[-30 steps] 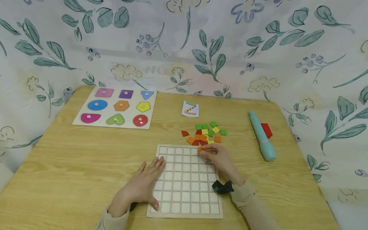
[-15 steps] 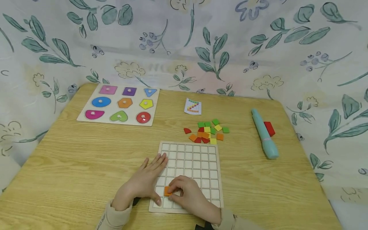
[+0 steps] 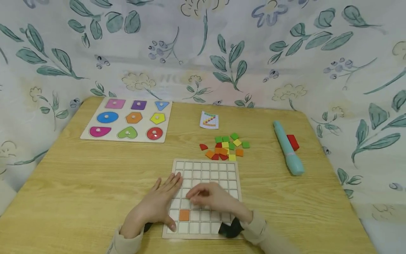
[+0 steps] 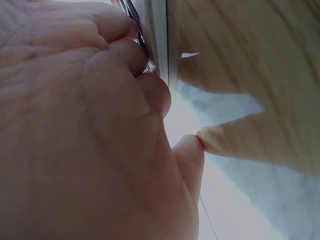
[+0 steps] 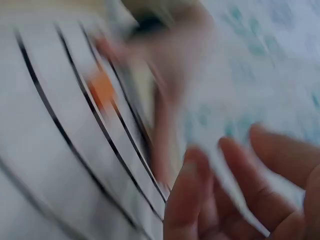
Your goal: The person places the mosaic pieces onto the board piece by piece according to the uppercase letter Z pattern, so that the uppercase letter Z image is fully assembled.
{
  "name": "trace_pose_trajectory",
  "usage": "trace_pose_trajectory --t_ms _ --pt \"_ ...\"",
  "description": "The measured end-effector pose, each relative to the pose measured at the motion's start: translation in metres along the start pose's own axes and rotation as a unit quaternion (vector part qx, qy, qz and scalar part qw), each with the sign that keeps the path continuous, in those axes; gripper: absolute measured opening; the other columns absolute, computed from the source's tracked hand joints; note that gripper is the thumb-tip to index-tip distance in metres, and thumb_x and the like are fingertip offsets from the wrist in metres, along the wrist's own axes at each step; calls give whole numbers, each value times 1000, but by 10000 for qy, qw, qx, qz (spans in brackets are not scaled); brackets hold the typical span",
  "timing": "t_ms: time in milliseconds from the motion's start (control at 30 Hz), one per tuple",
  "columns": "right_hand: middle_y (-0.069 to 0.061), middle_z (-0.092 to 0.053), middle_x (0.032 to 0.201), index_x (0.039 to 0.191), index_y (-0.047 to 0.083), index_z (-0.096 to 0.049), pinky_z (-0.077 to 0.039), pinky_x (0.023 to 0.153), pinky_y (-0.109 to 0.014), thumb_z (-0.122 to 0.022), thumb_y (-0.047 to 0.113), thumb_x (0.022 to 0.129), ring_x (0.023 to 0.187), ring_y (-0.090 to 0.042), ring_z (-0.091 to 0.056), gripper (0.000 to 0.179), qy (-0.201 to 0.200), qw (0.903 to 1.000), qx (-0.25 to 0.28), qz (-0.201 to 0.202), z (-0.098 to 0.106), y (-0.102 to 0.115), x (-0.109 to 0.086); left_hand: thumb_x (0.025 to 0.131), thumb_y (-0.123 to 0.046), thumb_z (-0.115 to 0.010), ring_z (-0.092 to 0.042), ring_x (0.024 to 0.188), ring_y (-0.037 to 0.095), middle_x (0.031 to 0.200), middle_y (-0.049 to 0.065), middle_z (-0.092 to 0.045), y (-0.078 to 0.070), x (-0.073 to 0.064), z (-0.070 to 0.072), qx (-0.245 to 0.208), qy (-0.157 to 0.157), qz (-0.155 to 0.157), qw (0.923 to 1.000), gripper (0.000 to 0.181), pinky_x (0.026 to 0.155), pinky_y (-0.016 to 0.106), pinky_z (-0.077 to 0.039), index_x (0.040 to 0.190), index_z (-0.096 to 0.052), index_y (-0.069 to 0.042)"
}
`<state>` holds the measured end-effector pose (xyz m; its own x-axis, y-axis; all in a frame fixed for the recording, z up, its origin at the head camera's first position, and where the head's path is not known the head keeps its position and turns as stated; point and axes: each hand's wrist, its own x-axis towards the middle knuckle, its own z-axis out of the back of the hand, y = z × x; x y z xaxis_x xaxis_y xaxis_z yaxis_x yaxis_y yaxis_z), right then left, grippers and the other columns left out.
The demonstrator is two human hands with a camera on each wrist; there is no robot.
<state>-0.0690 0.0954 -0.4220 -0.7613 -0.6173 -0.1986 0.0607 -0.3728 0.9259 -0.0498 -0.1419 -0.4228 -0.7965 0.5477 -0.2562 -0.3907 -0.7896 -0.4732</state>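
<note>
A wooden grid board (image 3: 214, 215) lies on the table, and one orange square tile (image 3: 184, 215) sits in a cell near its lower left. My left hand (image 3: 155, 204) rests on the board's left edge with fingers spread; in the left wrist view the same hand (image 4: 85, 130) fills much of the picture. Above the middle of the board hovers my right hand (image 3: 217, 198), its fingers loosely bent with nothing between them. The right wrist view shows its fingertips (image 5: 187, 170) apart, and the blurred orange tile (image 5: 101, 90) on the board beyond.
Loose green, yellow, orange and red tiles (image 3: 225, 145) are scattered behind the board. A small pattern card (image 3: 209, 120) lies farther back. At the far left is a shape puzzle board (image 3: 142, 127); a teal stick-shaped object (image 3: 288, 148) and a red block (image 3: 293, 142) lie right.
My right hand brought an orange tile from the board's far edge to a lower-left cell and let go of it. It has since lifted away. The left hand stays in place.
</note>
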Motion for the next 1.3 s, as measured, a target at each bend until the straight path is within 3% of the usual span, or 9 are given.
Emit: trace_pose_trajectory --t_ms 133,333,567,800,900,967,1067,1200,1300 --pt "-11 -65 122 127 4 -60 -55 80 -24 -57 25 98 90 -9 -64 36 -1152 9825 1432 -314 65 -22 15 43 -49 -91 -10 151 35 163 13 -12 0 -3 -2 -44 12 68 10000 141 119 64 -8 154 -18 -3" --pt "-12 -65 127 134 -1 -52 -49 59 -13 -60 11 95 73 0 -64 41 -3430 9104 2186 -761 110 -65 14 43 -51 -89 -11 150 37 163 16 -12 -1 -7 -5 -42 -4 12 10000 141 117 67 -10 154 -18 -1" --pt "-23 -62 127 122 0 -60 -48 50 -16 -68 5 88 62 -4 -62 36 -3779 9108 1220 -1134 110 -73 12 42 -49 -89 -11 150 38 163 16 -10 1 -10 -4 -11 -115 -36 9999 141 117 66 -12 153 -18 0" --pt "-20 -67 114 115 1 -64 -47 72 -14 -72 4 84 100 -22 -63 32 -3935 9099 32 -1312 110 -68 12 42 -49 -89 -11 150 39 163 17 -10 2 -9 -3 -52 -108 -52 9999 141 117 66 -12 153 -18 0" --pt "-19 -67 110 114 3 -66 -47 72 -16 -72 9 85 101 -25 -62 30 -4018 9059 -34 -1337 109 -65 10 42 -47 -90 -11 150 39 162 17 -10 3 -8 -3 -124 -107 -22 9999 140 117 65 -11 153 -18 0" --pt "-18 -68 111 115 4 -66 -50 69 -17 -70 12 88 95 -21 -65 29 -3963 9074 248 -1376 108 -60 9 42 -46 -90 -10 150 39 162 17 -10 3 -7 -2 -163 -105 -32 9998 140 117 65 -11 153 -18 0" --pt "-19 -70 111 120 3 -64 -55 64 -20 -67 12 90 83 -14 -68 31 -3382 9296 594 -1341 101 -49 7 43 -44 -91 -10 149 40 162 18 -10 4 -6 -1 -183 -91 -55 9998 140 117 64 -12 153 -18 1" --pt "-20 -73 104 125 -1 -60 -58 62 -25 -62 7 93 71 -12 -69 33 -1643 9742 893 -1266 83 -31 8 43 -44 -91 -10 150 40 162 18 -10 3 -5 1 -187 -80 -29 9998 139 118 64 -12 153 -19 1" --pt "-20 -74 93 120 -4 -61 -59 60 -26 -62 4 92 65 -13 -69 29 -417 9885 914 -1129 63 -19 10 43 -44 -91 -10 150 40 162 18 -11 3 -4 3 -169 -84 -10 9998 139 118 63 -13 153 -19 1"
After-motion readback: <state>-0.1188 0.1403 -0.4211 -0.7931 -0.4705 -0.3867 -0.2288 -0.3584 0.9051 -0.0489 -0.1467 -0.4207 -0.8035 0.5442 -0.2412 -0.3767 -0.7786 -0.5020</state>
